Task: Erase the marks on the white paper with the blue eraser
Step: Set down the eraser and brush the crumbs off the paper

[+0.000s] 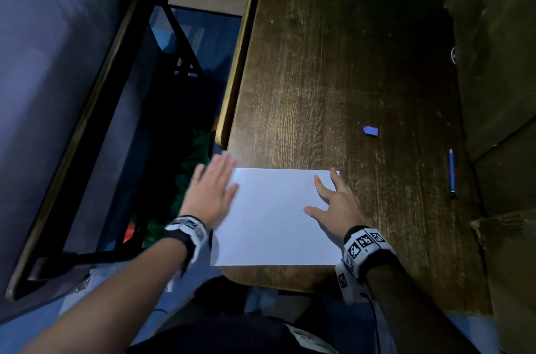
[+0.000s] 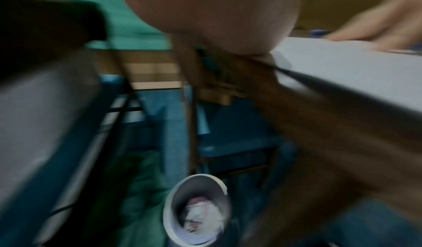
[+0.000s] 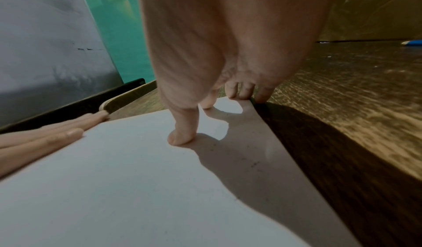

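A white paper [image 1: 272, 217] lies at the near end of a dark wooden desk [image 1: 333, 78]; no marks show on it in the head view. My left hand [image 1: 211, 188] lies flat with straight fingers against the paper's left edge [image 3: 86, 131]. My right hand [image 1: 333, 200] rests spread on the paper's right part, thumb [image 3: 180, 137] and fingertips [image 3: 235, 92] pressing near its far right corner. The blue eraser [image 1: 371, 131] lies alone on the desk beyond my right hand. The left wrist view is blurred and shows the paper [image 2: 354, 66].
A blue pencil [image 1: 452, 173] lies near the desk's right edge, beside an olive wall or cabinet [image 1: 499, 92]. Left of the desk is a gap down to the floor, with a dark-framed chair [image 1: 87, 121] and a white bin [image 2: 196, 213] holding crumpled paper.
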{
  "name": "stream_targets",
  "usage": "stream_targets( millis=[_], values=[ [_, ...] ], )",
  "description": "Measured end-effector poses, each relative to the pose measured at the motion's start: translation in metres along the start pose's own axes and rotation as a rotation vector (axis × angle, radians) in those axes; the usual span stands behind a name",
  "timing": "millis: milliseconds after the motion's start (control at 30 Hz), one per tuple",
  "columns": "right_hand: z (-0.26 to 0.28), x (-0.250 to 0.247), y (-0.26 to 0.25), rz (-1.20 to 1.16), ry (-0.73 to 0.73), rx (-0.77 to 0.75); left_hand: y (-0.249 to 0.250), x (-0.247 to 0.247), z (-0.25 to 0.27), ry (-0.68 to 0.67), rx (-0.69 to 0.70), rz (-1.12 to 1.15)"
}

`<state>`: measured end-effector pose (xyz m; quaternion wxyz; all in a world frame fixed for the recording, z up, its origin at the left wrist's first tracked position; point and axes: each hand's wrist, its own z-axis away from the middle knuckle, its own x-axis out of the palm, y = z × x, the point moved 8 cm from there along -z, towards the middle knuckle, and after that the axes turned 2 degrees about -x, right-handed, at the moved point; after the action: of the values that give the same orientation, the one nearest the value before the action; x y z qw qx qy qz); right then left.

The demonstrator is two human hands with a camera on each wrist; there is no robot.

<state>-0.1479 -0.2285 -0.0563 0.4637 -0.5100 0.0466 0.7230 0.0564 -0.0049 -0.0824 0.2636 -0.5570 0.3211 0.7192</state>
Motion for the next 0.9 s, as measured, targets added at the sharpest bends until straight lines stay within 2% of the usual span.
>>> stream_targets(
  millis=[67,133,233,300,367,433,600,667,700,767,833,900],
  values=[
    [0.001,0.000,-0.001,-0.004,0.009,0.001,-0.033,-0.016,0.000,0.014,-0.155,-0.008],
    [0.001,0.000,-0.002,-0.007,0.012,0.012,-0.018,-0.025,-0.006,0.027,-0.144,-0.003],
    [0.001,0.002,-0.003,0.006,0.017,0.022,0.075,-0.016,-0.014,-0.014,0.163,0.107],
    [0.001,0.003,-0.002,0.009,0.024,0.019,0.139,0.005,-0.005,-0.103,0.388,0.084],
    [0.000,0.002,-0.001,0.028,0.020,0.017,0.159,0.024,0.003,-0.159,0.478,0.006],
    [0.001,0.002,0.000,0.033,0.010,0.017,0.133,0.024,-0.002,-0.122,0.405,0.010],
    [0.003,0.001,-0.001,-0.017,0.025,0.038,-0.023,-0.005,-0.005,-0.002,-0.145,0.017],
    [0.003,0.000,-0.001,-0.014,0.022,0.041,-0.061,-0.017,0.007,0.027,-0.289,0.006],
    [0.003,0.000,-0.001,-0.013,0.026,0.040,-0.062,-0.023,0.009,0.045,-0.314,0.000],
    [0.004,-0.001,-0.002,-0.014,0.028,0.045,-0.024,-0.032,0.001,0.055,-0.224,0.017],
    [0.003,0.000,-0.002,-0.010,0.021,0.044,0.045,-0.027,-0.007,0.030,0.011,0.107],
    [0.001,0.000,-0.003,-0.007,0.016,0.022,0.114,-0.005,-0.002,-0.079,0.285,0.121]
  ],
)
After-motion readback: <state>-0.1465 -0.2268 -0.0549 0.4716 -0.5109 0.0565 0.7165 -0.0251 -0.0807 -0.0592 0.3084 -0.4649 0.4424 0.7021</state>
